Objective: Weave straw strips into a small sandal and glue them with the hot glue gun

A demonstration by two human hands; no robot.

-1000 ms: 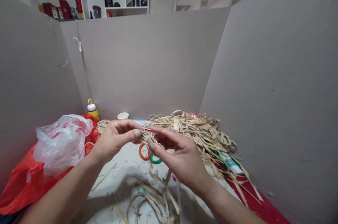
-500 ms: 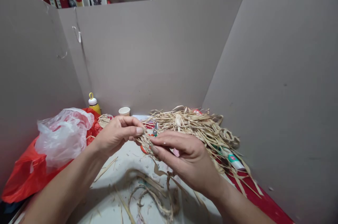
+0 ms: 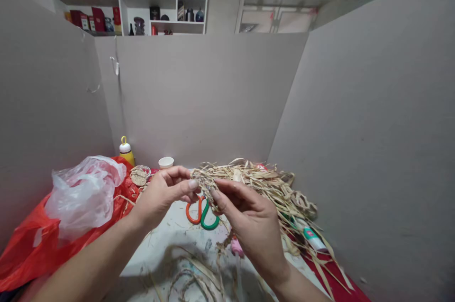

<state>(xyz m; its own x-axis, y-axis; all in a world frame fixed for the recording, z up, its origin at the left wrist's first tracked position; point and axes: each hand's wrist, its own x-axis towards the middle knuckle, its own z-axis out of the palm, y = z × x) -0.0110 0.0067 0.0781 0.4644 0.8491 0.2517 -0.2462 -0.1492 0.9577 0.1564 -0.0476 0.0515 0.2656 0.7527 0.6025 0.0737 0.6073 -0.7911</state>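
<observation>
Between my two hands is a small woven piece of dry straw-coloured strips (image 3: 204, 182), held up over the table. My left hand (image 3: 170, 191) pinches its left edge between thumb and fingers. On the other side, my right hand (image 3: 249, 209) grips the right edge with thumb and forefinger. A twisted tail of straw (image 3: 223, 245) hangs below, beside the right hand. Just under the piece, scissors (image 3: 209, 220) with one orange and one green handle loop lie on the table; their blades are hidden. Coiled straw cord (image 3: 194, 280) lies nearest me.
A heap of dry strips (image 3: 270, 186) covers the back right, with a white and green tube (image 3: 314, 239) at its edge. Red and clear plastic bags (image 3: 85, 197), a yellow bottle (image 3: 126, 151), a round woven piece (image 3: 139, 176) and a paper cup (image 3: 166, 163) stand left. Grey panels (image 3: 199, 98) enclose the table.
The view has tilted upward, showing more of the shelf. The woven piece is turned more toward me, and the scissors' handles now show below it. Both hands keep their hold.
</observation>
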